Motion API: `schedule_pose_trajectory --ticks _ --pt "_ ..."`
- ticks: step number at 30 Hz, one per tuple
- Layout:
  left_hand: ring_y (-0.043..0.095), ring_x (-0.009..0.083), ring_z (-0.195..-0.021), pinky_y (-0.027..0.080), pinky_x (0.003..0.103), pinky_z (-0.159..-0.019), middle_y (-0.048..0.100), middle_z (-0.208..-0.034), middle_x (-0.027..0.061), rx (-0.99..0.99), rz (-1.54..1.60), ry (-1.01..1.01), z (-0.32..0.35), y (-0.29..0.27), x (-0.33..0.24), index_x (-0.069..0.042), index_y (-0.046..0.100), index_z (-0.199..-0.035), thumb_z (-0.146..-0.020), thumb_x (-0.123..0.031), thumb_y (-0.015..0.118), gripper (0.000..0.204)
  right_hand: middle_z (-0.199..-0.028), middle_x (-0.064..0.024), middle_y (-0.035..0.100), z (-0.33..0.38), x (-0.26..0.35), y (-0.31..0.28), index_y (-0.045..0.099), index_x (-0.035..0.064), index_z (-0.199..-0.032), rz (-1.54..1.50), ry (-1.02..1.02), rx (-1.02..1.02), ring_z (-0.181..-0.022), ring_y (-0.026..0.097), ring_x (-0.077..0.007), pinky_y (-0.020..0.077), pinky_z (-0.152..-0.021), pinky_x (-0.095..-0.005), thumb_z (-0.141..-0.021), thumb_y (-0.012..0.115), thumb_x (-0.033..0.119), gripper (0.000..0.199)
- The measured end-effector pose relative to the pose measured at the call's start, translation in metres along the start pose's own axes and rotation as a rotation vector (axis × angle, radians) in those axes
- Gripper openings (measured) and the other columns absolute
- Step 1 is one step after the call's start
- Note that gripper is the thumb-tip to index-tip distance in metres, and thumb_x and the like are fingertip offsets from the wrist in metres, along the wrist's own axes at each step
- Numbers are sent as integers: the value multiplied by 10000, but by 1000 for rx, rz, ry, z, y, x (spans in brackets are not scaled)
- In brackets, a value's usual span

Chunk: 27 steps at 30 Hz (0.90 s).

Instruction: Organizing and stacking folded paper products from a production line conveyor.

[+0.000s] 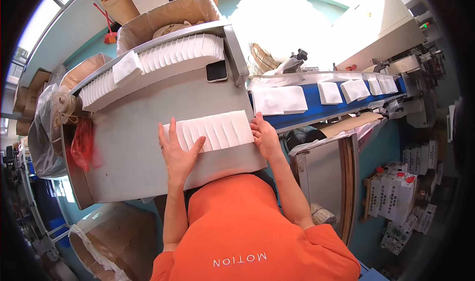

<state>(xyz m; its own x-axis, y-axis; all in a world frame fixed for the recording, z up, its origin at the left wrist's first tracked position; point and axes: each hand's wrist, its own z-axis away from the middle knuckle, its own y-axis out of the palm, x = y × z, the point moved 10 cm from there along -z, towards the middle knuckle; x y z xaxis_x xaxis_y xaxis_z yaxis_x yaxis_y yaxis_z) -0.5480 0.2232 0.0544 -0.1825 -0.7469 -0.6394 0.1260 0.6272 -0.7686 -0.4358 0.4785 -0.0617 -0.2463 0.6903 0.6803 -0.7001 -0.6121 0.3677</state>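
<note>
A row of white folded napkins (217, 131), leaning on one another, lies on the steel table (128, 152) in front of me. My left hand (179, 152) grips its left end, with the fingers spread around that end and the thumb laid over the near side. Against the right end press the bent fingers of my right hand (265, 136), the index finger pointing away from me. Part of the right fingers is hidden behind the hand. Along the table's far edge stands a longer curved row of napkins (183, 51), with a flat napkin pile (127, 67) on top of it.
To the right, a blue conveyor belt (311, 114) carries several napkin piles (330, 93). A dark phone (216, 72) lies near the table's far right corner. A red plastic bag (83, 141) hangs at the left edge. Lined cartons (170, 16) stand beyond the table.
</note>
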Motion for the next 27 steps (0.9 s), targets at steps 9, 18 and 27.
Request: schedule_pose_trajectory --ticks 9,18,27 --pt "315 477 -1332 329 560 -1057 161 -1522 269 -54 -90 1 0 2 -2 -132 356 -1463 -732 -506 791 929 -1011 -70 655 16 -22 51 593 -13 -1152 10 146 206 -906 640 -173 528 -773 -308 -935 632 311 392" --pt "306 480 -1329 340 560 -1046 141 -1529 264 32 15 61 3 19 -21 -130 362 -1458 -714 -477 812 937 -1068 -132 641 0 15 4 523 -28 -1172 387 -247 -19 -940 644 -209 511 -811 -297 -941 624 401 498" --pt "220 503 -1350 324 616 -997 77 -1539 276 -30 -123 13 4 22 -20 -156 339 -1475 -694 -571 788 992 -1078 -61 648 18 -31 41 560 28 -1227 -22 177 269 -942 621 -167 497 -822 -304 -941 627 326 419"
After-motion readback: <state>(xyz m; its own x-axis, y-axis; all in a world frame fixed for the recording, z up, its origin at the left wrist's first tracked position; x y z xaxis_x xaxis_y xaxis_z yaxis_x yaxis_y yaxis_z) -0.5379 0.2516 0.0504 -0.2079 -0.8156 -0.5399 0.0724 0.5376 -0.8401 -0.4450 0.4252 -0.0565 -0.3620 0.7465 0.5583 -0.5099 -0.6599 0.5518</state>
